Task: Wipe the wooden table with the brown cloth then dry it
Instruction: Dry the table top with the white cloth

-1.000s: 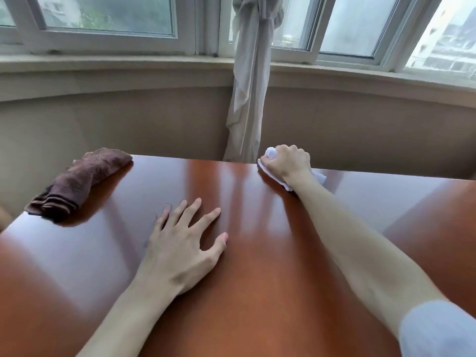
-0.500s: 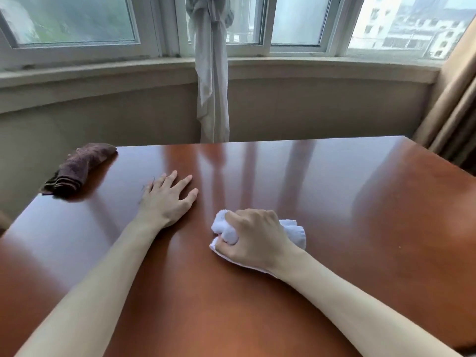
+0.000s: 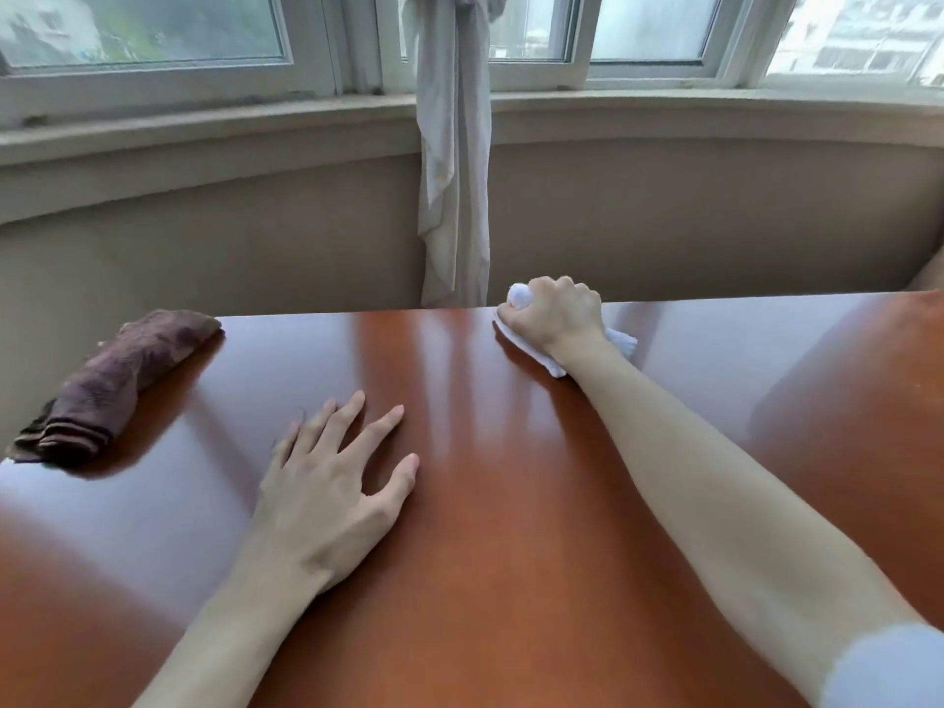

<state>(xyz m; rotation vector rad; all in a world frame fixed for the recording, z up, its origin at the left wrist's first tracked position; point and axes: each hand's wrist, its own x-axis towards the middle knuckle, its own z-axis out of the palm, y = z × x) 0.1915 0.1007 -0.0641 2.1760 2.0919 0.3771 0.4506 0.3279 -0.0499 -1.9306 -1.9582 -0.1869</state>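
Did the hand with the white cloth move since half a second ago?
Yes. The right hand gripping the crumpled white cloth went from mid-table out to the glossy wooden table's far edge, near the hanging curtain.

no readable text, labels, brands, numbers or signs

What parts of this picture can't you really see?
Head view, the only one:
- White cloth: mostly covered by the right hand gripping it.
- Table: near edge and both sides cut off by the frame; whether it is wet is unclear under the glare.
- Brown cloth: bunched up, so its underside is hidden.
- Left hand: palm is hidden, pressed flat on the table.
- Outside the windows: blurred.
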